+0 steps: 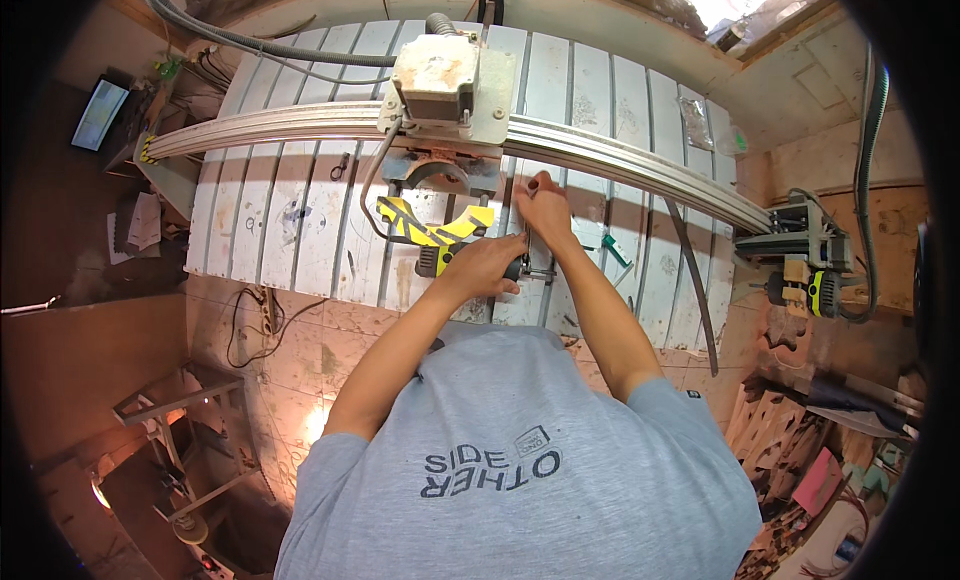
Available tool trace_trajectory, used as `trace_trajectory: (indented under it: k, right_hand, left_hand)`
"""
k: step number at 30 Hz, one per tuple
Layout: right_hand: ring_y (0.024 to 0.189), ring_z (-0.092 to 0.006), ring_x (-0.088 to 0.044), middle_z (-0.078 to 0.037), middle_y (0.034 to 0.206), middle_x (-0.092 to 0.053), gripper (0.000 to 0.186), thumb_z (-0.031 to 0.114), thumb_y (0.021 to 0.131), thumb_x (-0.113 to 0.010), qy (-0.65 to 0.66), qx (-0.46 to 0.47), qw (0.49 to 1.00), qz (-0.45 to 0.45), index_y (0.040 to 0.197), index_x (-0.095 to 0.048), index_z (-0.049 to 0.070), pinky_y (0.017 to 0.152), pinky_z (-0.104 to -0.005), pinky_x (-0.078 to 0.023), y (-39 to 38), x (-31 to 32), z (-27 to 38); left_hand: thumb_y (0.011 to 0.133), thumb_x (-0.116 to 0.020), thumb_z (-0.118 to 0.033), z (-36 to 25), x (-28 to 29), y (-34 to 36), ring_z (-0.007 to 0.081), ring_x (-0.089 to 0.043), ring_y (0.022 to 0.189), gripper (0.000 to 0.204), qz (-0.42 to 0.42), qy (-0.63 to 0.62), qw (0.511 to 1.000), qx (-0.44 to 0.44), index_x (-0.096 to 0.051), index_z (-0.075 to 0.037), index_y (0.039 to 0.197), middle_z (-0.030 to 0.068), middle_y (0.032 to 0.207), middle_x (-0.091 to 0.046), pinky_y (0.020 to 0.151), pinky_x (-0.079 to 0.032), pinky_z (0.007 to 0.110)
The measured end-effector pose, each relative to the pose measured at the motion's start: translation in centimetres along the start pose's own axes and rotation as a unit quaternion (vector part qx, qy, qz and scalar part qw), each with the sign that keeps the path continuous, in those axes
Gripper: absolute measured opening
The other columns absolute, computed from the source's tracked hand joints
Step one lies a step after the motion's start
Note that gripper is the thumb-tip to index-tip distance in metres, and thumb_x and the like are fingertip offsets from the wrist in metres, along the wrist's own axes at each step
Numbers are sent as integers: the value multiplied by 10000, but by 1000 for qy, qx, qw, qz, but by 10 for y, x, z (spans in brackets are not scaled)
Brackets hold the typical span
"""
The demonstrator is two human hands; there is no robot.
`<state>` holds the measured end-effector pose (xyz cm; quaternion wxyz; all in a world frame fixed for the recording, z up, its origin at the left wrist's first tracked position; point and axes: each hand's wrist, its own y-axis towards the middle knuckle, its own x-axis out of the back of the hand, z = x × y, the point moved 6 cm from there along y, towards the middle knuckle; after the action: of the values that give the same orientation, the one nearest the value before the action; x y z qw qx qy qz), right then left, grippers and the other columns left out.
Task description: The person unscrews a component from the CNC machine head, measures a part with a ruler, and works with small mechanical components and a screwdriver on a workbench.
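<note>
My left hand lies closed over a green-and-black power tool on the slatted bed, and its dark end shows beyond my thumb. Just to the right, my right hand is closed with fingers curled inward; what it grips is hidden. A narrow metal piece lies between my hands. Beside my left hand is a yellow bracket with black stripes. Above it, the machine's carriage carries a rounded metal clamp with nothing in it.
A metal gantry rail spans the pale slatted bed. Right of my forearm lie a small green tool and a long dark strip. Another green-and-black unit sits at the rail's right end. Cables run along the back left.
</note>
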<state>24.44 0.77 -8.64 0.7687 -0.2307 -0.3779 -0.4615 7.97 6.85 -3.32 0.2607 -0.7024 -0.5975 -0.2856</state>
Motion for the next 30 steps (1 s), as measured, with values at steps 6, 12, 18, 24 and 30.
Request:
trace_trajectory:
  k: [6, 12, 18, 24, 30]
  right_hand:
    - [924, -506, -711, -315, 905, -726, 412, 348, 946, -630, -52, -54, 991, 107, 932, -737, -50, 871, -569, -562, -23, 11, -1]
    - [849, -542, -702, -334, 871, -713, 380, 282, 997, -549, -110, 1, 990, 87, 998, -688, -71, 809, -586, -575, -17, 14, 11]
    - [752, -523, -704, -315, 774, -698, 273, 214, 1032, -528, -100, 55, 993, -3, 1072, -554, -55, 676, -579, -583, -17, 51, 33]
    - [658, -499, -678, -281, 679, -664, 209, 201, 1043, -579, -37, 76, 992, -94, 1052, -502, 6, 579, -567, -540, -77, 103, 52]
    - [606, -445, -682, -235, 642, -658, 163, 153, 1036, -605, -25, 96, 989, -112, 1103, -533, 23, 523, -521, -521, -107, 106, 54]
  left_hand:
    - [712, -905, -239, -8, 9, 4, 408, -622, 1205, 654, 31, -24, 999, 26, -610, -5, 1248, 194, 1322, -647, 1011, -505, 487]
    - [721, -904, -236, -9, 10, 6, 404, -625, 1196, 643, 53, -22, 998, 37, -604, 0, 1238, 182, 1348, -638, 999, -508, 485]
    - [719, -907, -255, -1, 3, 4, 402, -622, 1211, 673, 23, -10, 1000, 10, -606, -4, 1266, 180, 1470, -581, 1004, -512, 478]
    - [736, -899, -268, -3, 3, 3, 385, -627, 1221, 739, 43, 1, 999, 24, -588, -9, 1355, 174, 1490, -569, 1024, -509, 470]
    - [740, -896, -316, -4, 5, 4, 383, -616, 1246, 824, 68, 2, 997, 45, -546, -11, 1420, 179, 1488, -569, 1047, -502, 465]
